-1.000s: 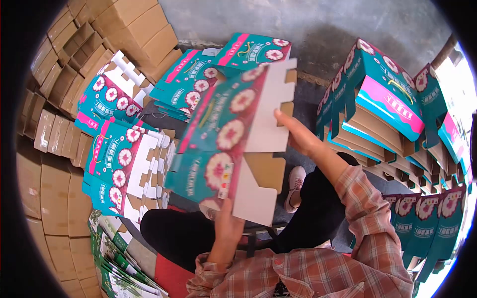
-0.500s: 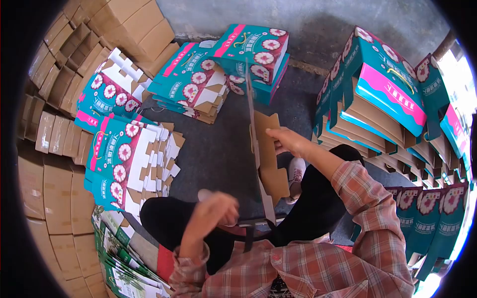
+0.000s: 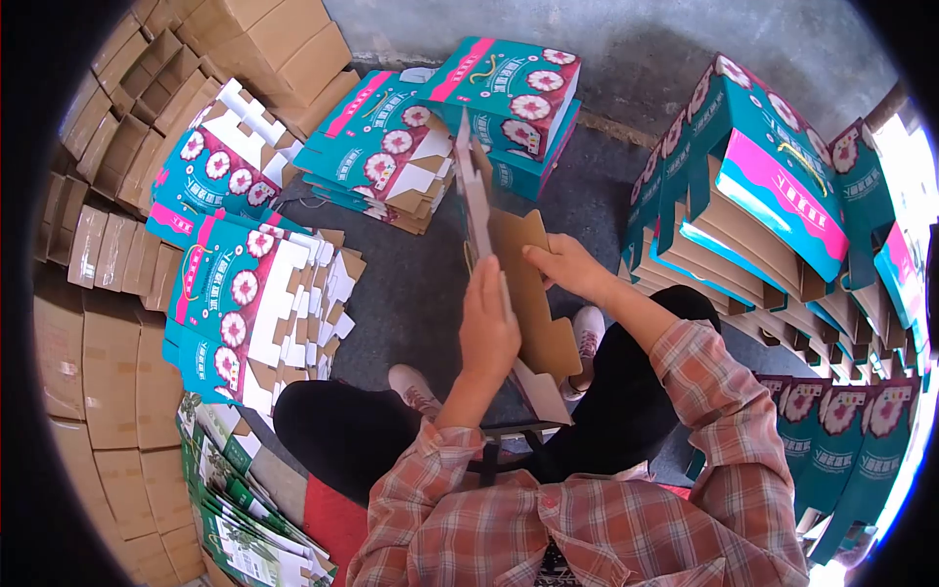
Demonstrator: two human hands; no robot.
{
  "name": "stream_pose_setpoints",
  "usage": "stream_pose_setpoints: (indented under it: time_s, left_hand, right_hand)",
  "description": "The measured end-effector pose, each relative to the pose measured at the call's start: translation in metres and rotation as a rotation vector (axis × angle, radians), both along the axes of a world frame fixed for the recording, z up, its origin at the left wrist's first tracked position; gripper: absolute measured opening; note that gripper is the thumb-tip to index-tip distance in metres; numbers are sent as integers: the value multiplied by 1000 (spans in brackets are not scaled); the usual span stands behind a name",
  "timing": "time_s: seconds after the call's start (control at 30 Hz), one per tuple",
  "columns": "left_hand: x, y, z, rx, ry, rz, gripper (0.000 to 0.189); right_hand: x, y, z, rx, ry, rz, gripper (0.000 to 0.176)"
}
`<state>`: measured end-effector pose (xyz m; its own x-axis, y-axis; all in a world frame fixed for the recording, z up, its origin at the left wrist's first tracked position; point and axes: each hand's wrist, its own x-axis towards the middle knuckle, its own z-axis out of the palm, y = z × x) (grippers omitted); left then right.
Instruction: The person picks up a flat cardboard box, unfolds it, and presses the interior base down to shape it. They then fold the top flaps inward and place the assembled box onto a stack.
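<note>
The carton blank (image 3: 546,338) stands on edge above the person's lap, only partly creased: the left hand (image 3: 489,328) lies flat against its outer face with fingers straight and together, while the right hand (image 3: 567,269) pinches the brown inner panel near its top. By the look of it the work is about midway, with 2 piles of flat blanks (image 3: 249,303) unfolded on the floor (image 3: 411,284) to the left and formed cartons (image 3: 753,186) stacked at the right. Stacks hem in both sides, and the blank's top edge reaches near the far pile (image 3: 381,147), so open room lies mainly over the bare floor ahead.
</note>
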<state>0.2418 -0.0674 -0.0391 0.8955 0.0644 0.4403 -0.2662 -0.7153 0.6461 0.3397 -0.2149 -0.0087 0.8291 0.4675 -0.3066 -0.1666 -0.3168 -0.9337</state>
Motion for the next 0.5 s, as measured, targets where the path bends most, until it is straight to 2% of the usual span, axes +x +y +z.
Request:
stream_pose_setpoints:
  time_s: [0.1,0.17,0.23,0.43,0.5]
  left_hand:
    - [-19,24,8,-14,26,32,60]
    - [-43,41,12,-17,41,23,60]
    - [-70,58,13,-23,62,12,59]
    - [-102,84,17,221,170,-218,64]
    - [-98,78,28,303,247,-311,72]
  right_hand:
    - [9,-4,-5,-10,-77,-47,33]
    - [14,-8,0,-146,-244,-122,33]
    - [21,-14,-2,-157,-260,-168,33]
    - [26,-11,1,-122,-235,-257,35]
    - [33,-7,-15,-290,-401,-234,36]
